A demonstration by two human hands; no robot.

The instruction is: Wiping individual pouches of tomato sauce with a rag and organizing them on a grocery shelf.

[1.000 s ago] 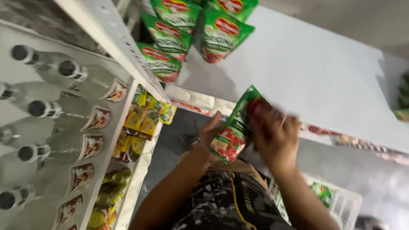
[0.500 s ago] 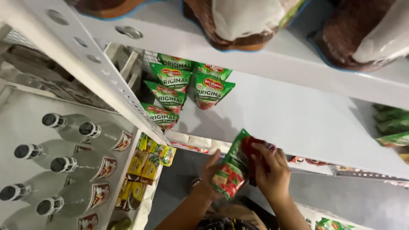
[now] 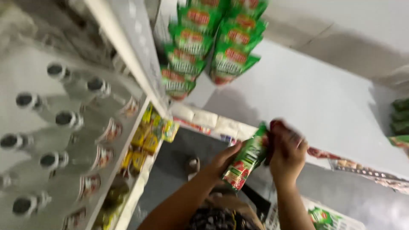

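Observation:
Both my hands hold one green pouch with a red picture (image 3: 247,162) in front of a white shelf (image 3: 311,98). My left hand (image 3: 223,158) supports the pouch's lower left side. My right hand (image 3: 287,153) grips its upper right end. Further back on the same shelf, at the upper middle, lie two rows of like green pouches (image 3: 208,42). The view is blurred by motion.
On the left, a white shelf holds several clear bottles with dark caps (image 3: 64,123). Below it sit yellow packets (image 3: 145,140). More green pouches lie at the right edge (image 3: 400,115). A white basket with green pouches (image 3: 324,215) stands on the grey floor.
The camera has swung and tilted, so the pouch rows now sit nearer the top. My hands still hold the pouch, now slightly lower and more to the right in the view.

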